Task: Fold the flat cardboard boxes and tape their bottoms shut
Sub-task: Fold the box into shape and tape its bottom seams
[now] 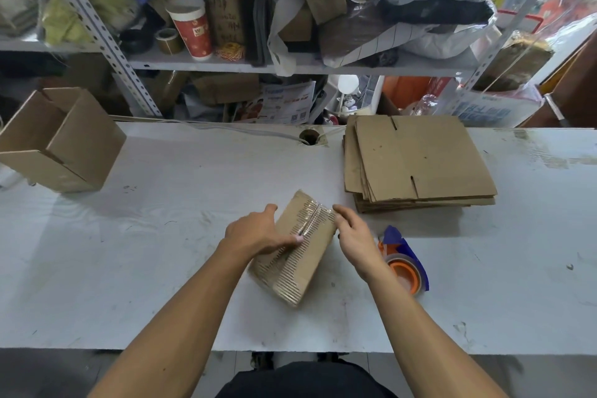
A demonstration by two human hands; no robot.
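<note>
Two folded boxes [292, 245] [61, 139]; one flat-box stack [420, 161]; one tape dispenser [405, 263]; two hands [258, 233] [355, 236].

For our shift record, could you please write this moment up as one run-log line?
step: smoothing tape | box: bottom up, taped | left hand: pressing tape | right hand: at box edge | tape dispenser: on table | flat stack: waiting

Between my hands sits a brown cardboard box [300, 245], its top face striped with shiny clear tape [315, 220]. The bench [161, 236] is white, scuffed with grey marks. Near its right edge, a tape dispenser [403, 263] is blue with an orange core. Plain brown flat boxes [420, 161] are stacked at the back edge; another brown box [61, 139] stands at the back left corner.
</note>
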